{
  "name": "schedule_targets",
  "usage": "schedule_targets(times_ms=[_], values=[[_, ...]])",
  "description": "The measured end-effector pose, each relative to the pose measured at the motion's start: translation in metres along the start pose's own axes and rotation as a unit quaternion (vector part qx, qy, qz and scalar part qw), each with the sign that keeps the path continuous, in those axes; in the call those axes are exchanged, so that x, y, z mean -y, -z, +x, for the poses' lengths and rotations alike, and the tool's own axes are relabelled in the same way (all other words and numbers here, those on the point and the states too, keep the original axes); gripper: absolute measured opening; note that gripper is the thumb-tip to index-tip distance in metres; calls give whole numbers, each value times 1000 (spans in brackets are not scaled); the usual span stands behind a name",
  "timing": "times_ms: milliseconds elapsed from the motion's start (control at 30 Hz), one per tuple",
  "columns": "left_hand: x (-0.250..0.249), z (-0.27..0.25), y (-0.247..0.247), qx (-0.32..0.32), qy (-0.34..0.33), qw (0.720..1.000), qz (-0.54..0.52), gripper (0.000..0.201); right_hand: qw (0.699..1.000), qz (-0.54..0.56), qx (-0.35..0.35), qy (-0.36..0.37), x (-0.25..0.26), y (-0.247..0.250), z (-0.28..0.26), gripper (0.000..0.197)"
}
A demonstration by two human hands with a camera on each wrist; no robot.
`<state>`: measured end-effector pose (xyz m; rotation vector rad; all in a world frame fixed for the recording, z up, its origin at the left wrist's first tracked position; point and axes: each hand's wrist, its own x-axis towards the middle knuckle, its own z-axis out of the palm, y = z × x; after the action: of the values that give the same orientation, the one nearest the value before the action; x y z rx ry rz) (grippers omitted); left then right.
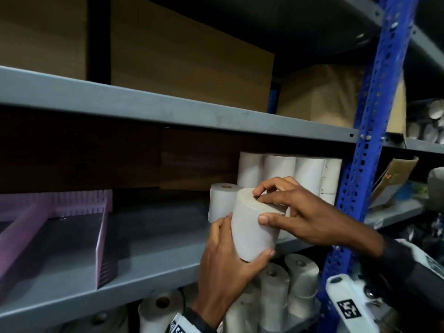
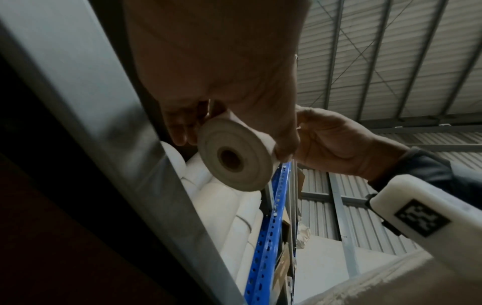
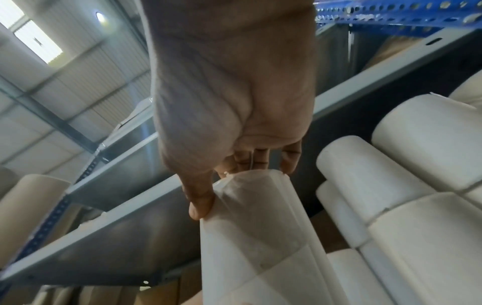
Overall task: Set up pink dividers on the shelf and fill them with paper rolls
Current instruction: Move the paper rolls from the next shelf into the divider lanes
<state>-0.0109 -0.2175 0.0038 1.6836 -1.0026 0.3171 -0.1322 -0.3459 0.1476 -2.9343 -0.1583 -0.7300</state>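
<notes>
A white paper roll [image 1: 253, 227] is held upright in front of the shelf edge. My left hand [image 1: 228, 258] grips its lower part from below. My right hand [image 1: 295, 207] holds its top, thumb on the side and fingers curled over the upper end. The left wrist view shows the roll's [image 2: 234, 159] bottom end with its hollow core; the right wrist view shows its [image 3: 260, 237] side. Pink dividers [image 1: 60, 212] stand on the grey shelf [image 1: 149, 239] at the left, forming open bays with nothing in them. More white rolls [image 1: 288, 171] stand stacked at the shelf's right end.
A blue perforated upright [image 1: 365, 152] bounds the shelf on the right. One loose roll [image 1: 222, 200] stands just behind the held one. Further rolls [image 1: 276, 284] fill the shelf below. Cardboard boxes [image 1: 187, 68] sit on the shelf above. Bare shelf lies between dividers and rolls.
</notes>
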Motion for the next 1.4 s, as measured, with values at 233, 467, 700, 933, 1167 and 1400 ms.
schedule_targets(times_ms=[233, 467, 700, 933, 1167, 1400], values=[[-29, -85, 38, -49, 1, 990, -129, 92, 998, 54, 3, 37, 84, 15, -55, 39], [-50, -196, 108, -109, -3, 992, -64, 87, 991, 112, 28, 69, 160, -22, -97, 54], [-62, -269, 193, -172, 43, 984, -25, 92, 969, 173, 102, 142, 241, -45, -84, 48], [-54, -313, 280, -223, 66, 972, 40, 95, 944, 208, 127, 222, 328, -72, -46, 48], [-26, -344, 383, -253, 71, 960, 101, 92, 926, 246, 111, 263, 427, -112, 2, 56], [13, -362, 480, -247, 105, 960, 82, 94, 922, 263, 92, 269, 520, -156, 49, 53]])
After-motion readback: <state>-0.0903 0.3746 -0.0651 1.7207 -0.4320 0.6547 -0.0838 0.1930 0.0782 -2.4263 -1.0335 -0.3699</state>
